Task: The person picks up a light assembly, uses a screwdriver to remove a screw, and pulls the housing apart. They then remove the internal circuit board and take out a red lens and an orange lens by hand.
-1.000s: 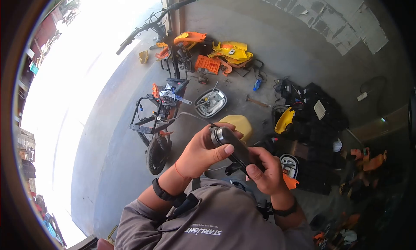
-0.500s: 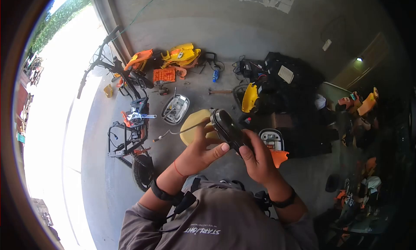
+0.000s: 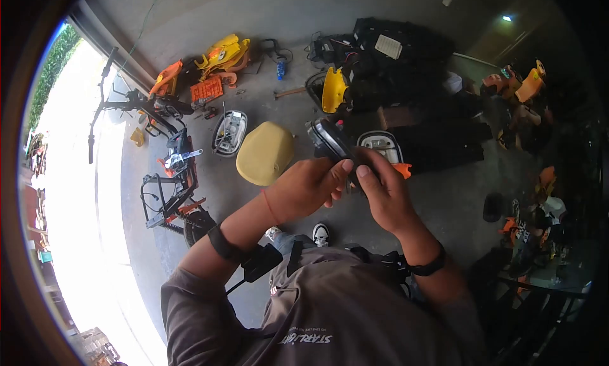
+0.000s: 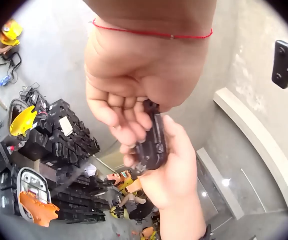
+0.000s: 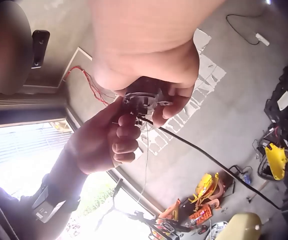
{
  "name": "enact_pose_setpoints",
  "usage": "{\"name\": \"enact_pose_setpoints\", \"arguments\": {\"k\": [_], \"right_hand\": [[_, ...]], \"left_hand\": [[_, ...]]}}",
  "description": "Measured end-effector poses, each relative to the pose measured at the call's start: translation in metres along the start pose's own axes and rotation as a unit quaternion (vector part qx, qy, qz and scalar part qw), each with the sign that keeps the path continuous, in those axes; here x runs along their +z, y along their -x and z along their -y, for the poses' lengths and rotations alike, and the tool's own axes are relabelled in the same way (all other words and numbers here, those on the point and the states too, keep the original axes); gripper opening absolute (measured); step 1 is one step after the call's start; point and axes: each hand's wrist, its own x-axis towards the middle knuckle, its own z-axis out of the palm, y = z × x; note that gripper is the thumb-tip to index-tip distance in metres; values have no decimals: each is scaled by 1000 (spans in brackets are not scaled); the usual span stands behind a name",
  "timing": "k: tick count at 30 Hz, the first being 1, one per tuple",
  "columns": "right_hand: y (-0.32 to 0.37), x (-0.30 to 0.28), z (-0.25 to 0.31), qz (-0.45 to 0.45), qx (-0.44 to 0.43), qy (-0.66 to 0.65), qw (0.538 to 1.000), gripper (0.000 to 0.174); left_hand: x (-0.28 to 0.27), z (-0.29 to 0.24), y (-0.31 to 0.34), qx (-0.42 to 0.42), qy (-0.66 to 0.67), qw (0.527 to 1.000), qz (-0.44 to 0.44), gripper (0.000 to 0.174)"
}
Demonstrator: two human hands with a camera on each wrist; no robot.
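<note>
A black oblong housing (image 3: 331, 137) with a glossy rim is held up in front of the chest in the head view. My right hand (image 3: 388, 191) grips its near end, thumb on top and fingers round the side. The left hand (image 3: 309, 185) pinches at its near underside, with fingers curled beneath. In the left wrist view, the housing's ribbed black back (image 4: 154, 147) shows between the hands, and a small black bracket (image 4: 150, 106) sits at the left fingers. A black cable (image 5: 204, 152) runs down from the housing in the right wrist view; left fingers partly hide where it enters.
A beige rounded block (image 3: 265, 153) stands on the floor ahead, beside a white-lined shell (image 3: 229, 132). Left of them is a stripped bike frame (image 3: 174, 182) bearing an adjustable wrench (image 3: 185, 157). Black boxes (image 3: 406, 80) and a yellow panel (image 3: 333, 90) lie ahead right.
My left hand has left the housing's far, rimmed end and moved to its near underside, fingers now curled. The right hand keeps its grip. The head view has swung to the right.
</note>
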Motion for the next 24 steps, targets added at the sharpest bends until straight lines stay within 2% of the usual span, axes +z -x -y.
{"name": "enact_pose_setpoints", "arguments": {"k": [1, 2, 4, 5, 7, 8, 10, 11, 14, 15, 19, 21, 24], "right_hand": [[1, -6, 2, 23, 27, 26, 999, 38], [2, -7, -6, 19, 10, 40, 999, 39], [-3, -3, -27, -8, -55, 14, 998, 36], [-9, -5, -18, -11, -84, 9, 996, 36], [-1, -9, -1, 0, 13, -54, 998, 32], [-3, -11, 0, -2, -4, -56, 998, 32], [1, -12, 2, -12, -41, -43, 998, 33], [4, -14, 7, -7, -38, -86, 996, 34], [14, -20, 23, 19, -40, -101, 994, 34], [18, -21, 26, 18, -41, -109, 993, 34], [25, -31, 42, 13, -54, -79, 995, 32], [27, -33, 39, 3, -73, -101, 992, 30], [29, -32, 27, 18, -43, -117, 992, 30]], "left_hand": [[3, -6, 0, -5, -60, 998, -3, 52], [4, -14, 1, -7, -126, 992, -19, 48], [14, -11, 2, 101, -247, 961, -67, 42], [18, -15, 4, 83, -240, 964, -75, 37], [28, -28, 15, 130, -168, 974, -72, 29], [30, -32, 15, 176, -158, 968, -82, 27], [32, -45, 24, 173, -182, 965, -81, 26], [34, -51, 29, 166, -195, 963, -78, 26], [40, -58, 41, 163, -198, 964, -71, 24], [41, -63, 44, 187, -188, 962, -62, 22], [50, -79, 52, 197, -216, 954, -68, 21], [55, -85, 49, 241, -187, 949, -82, 21], [54, -63, 45, 189, -172, 965, -52, 22]]}}
